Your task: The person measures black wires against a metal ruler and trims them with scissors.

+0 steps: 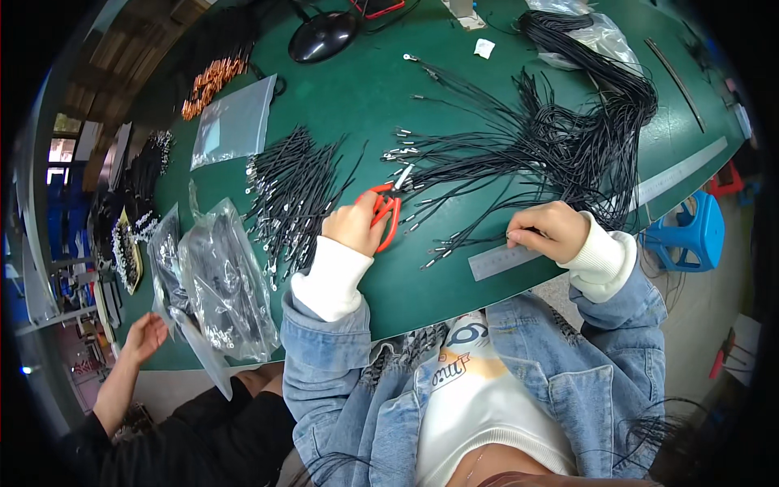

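Note:
My left hand (353, 224) is closed around the red-handled scissors (395, 230), whose blades point away toward the terminal ends of the black wires. With fingers pinched, my right hand (553, 232) holds a thin black wire (479, 241) near the front table edge. A large tangled bundle of black wires (560, 150) spreads beyond both hands, its metal-tipped ends fanned out to the left. Under my right hand lies a long steel ruler (497, 262), partly hidden by the hand and wires. Left of the scissors is a pile of short black wires with metal terminals (296, 191).
Clear bags of wires (227, 280) lie at the left edge, where a co-worker's hand (146, 337) touches one. An empty-looking plastic bag (234, 122), orange-tipped parts (215, 85) and a black round base (323, 36) sit farther back. A blue stool (690, 231) stands right.

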The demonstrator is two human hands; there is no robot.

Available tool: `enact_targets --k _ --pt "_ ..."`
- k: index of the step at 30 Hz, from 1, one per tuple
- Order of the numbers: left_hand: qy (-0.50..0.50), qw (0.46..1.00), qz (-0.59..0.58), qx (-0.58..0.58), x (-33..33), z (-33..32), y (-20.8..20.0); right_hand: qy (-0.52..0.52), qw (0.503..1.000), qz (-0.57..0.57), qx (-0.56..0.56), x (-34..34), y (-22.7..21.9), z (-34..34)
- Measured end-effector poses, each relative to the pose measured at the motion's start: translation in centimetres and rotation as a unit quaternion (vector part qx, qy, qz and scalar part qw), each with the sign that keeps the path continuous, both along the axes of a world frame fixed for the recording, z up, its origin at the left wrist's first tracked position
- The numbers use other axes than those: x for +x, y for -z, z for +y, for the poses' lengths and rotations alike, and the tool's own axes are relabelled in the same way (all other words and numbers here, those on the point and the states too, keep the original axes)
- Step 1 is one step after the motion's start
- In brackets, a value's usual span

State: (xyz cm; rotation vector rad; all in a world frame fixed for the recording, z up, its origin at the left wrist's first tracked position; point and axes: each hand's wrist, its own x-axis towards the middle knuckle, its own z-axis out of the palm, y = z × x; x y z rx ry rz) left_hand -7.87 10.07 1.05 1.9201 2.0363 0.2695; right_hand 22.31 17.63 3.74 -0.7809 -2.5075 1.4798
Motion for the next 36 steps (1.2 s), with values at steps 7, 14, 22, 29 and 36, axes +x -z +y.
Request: enact_targets --k 7,14,22,29,36 --pt "-0.046 0.998 -0.032 0.031 -1.5 -5.0 -3.3 -0.002 1.0 0.0 0.0 0.0 0.0 0.3" --pt "-0.202 0.976 0.006 0.084 -3.2 -9.7 -3.0 0.022 0.999 -0.035 -0.027 -1.0 -0.7 0.3" --pt "-0.141 0.988 -0.049 0.044 -0.9 -10.0 -2.1 0.028 0.999 -0.038 -0.019 -1.3 -0.6 0.1" --pt "-0.137 0.983 -0.087 0.088 -1.3 -9.6 -2.2 0.025 0.999 -0.044 -0.014 -1.4 -0.6 0.1" --pt "-0.186 0.893 -0.409 -0.015 0.0 -9.8 -3.6 0.025 0.998 -0.055 -0.009 -1.7 -0.7 0.1"
